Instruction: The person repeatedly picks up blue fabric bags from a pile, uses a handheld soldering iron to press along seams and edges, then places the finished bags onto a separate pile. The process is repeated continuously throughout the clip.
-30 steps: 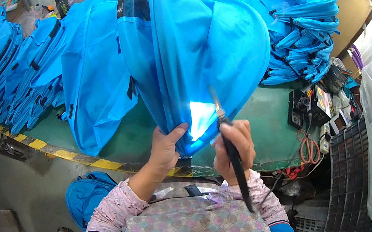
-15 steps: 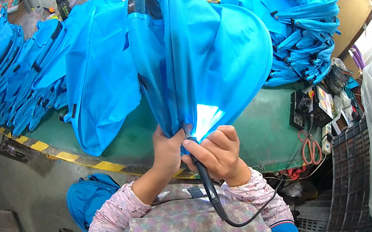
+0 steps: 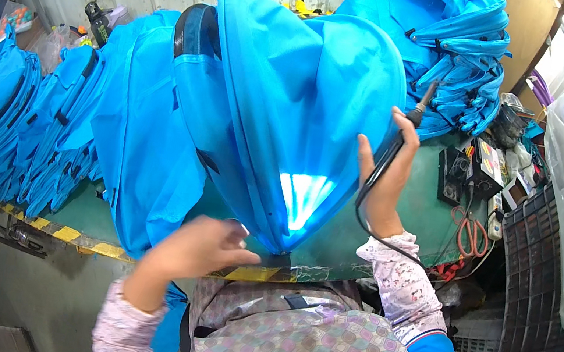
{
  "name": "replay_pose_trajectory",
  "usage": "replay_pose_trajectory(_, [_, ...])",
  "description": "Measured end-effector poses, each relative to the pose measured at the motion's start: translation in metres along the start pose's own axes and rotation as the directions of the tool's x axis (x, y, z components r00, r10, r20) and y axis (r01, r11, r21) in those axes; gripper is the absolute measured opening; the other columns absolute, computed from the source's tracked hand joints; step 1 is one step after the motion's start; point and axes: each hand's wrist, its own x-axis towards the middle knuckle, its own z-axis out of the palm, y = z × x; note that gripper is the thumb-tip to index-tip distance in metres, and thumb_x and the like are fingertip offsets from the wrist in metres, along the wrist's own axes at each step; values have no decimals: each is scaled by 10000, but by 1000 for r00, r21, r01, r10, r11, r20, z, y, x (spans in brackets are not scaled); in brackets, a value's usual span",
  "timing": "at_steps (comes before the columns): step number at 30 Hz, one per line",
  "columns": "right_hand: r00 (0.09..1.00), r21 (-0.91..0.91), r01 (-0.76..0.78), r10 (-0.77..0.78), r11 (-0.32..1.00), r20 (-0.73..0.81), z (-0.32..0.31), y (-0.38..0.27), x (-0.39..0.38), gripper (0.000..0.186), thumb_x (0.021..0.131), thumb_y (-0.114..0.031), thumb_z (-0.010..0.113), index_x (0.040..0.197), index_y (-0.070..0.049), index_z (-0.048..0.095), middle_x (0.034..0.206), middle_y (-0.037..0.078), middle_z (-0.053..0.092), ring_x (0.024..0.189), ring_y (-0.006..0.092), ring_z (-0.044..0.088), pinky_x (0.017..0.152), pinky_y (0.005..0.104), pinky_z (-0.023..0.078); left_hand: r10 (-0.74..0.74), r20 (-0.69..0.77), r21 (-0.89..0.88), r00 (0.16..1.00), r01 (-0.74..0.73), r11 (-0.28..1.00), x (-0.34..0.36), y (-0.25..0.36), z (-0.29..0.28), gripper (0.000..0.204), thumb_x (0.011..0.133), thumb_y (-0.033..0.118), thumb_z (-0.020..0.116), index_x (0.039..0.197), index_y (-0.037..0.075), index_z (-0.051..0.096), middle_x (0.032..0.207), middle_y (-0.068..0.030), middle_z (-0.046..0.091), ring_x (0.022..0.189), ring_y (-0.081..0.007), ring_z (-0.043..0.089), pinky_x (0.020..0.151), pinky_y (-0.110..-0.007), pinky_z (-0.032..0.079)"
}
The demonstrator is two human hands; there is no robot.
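A blue fabric canopy with a dark mesh window stands spread on the bench, its narrow end toward me. A bright patch of light falls near that end. My right hand, right of the canopy, holds a soldering iron against the palm. The iron's metal tip points up and away from the fabric, and its black cord trails down along my forearm. Left of the canopy's narrow end hovers my left hand. Its fingers are loosely bent and apart, somewhat blurred, with nothing clearly in them.
Folded blue canopies lie in a row on the left, and a tall pile stands at the back right. On the right are a black box and red-handled scissors. Yellow-black tape lines the green bench's front edge.
Both hands have let go of the canopy's narrow end. The left moved left and toward me; the right moved right and up with the soldering iron. The canopy now rests lower, nearer me.
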Motion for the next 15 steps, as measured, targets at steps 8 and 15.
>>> replay_pose_trajectory(8, [940, 113, 335, -340, 935, 22, 5, -47, 18, 480, 849, -17, 681, 1271, -30, 453, 1270, 252, 556, 1101, 351, 571, 935, 433, 464, 380, -901, 370, 208, -87, 925, 73, -4, -167, 442, 837, 247, 675, 1141, -62, 586, 950, -144, 660, 852, -207, 639, 760, -307, 509])
replay_pose_trajectory(15, [938, 42, 274, -257, 961, -233, -70, -38, 47, 654, 828, -94, 755, 1361, -53, 379, 1244, 217, 578, 848, 196, 529, 814, 327, 445, 674, -610, 476, 418, -487, 732, -5, 95, -204, 553, 872, 188, 594, 1389, 4, 524, 1210, -109, 647, 1066, -167, 613, 985, -295, 455])
